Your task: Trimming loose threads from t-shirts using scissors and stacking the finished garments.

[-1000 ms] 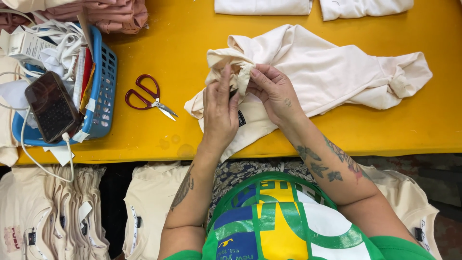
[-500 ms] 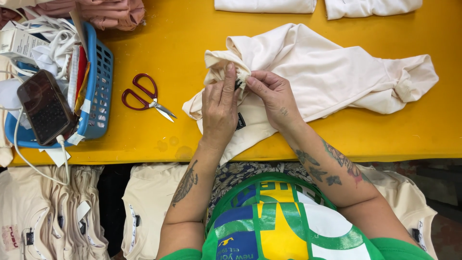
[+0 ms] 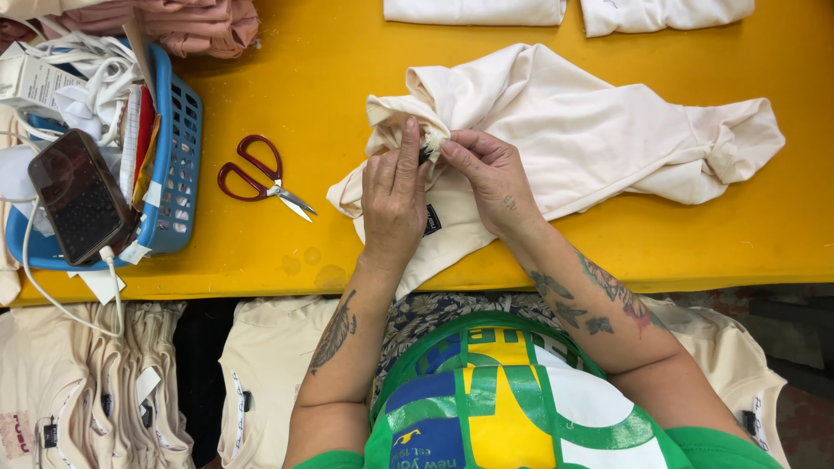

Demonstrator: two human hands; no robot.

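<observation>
Currently both hands are on the cream garment [image 3: 556, 130], which lies crumpled on the yellow table [image 3: 313, 87], centre to right of frame. Left hand [image 3: 393, 201] lies flat-ish on the fabric, fingers extended upward, fingertips pinching a bunched fold near the garment's upper left edge. Right hand [image 3: 491, 178] comes in from the right, thumb and forefinger closed on the same bunch, just touching the left fingertips. A small dark item shows between the two sets of fingertips; too small to tell what it is. A small black label [image 3: 432, 220] shows on the fabric between the two wrists.

Red-handled scissors [image 3: 261, 180] lie on the table left of the garment, blades closed, tips pointing lower right, apart from both hands. Blue plastic basket [image 3: 178, 165] sits at the left edge of frame, holding white cords and paper bits. A dark phone [image 3: 78, 196] rests across the basket's front, with a white cable plugged in and hanging off the table edge.

Pink folded cloth [image 3: 195, 22] upper left. Two white folded pieces [image 3: 473, 10] along the top edge. Below the table edge, stacks of cream garments [image 3: 87, 382] lower left.
</observation>
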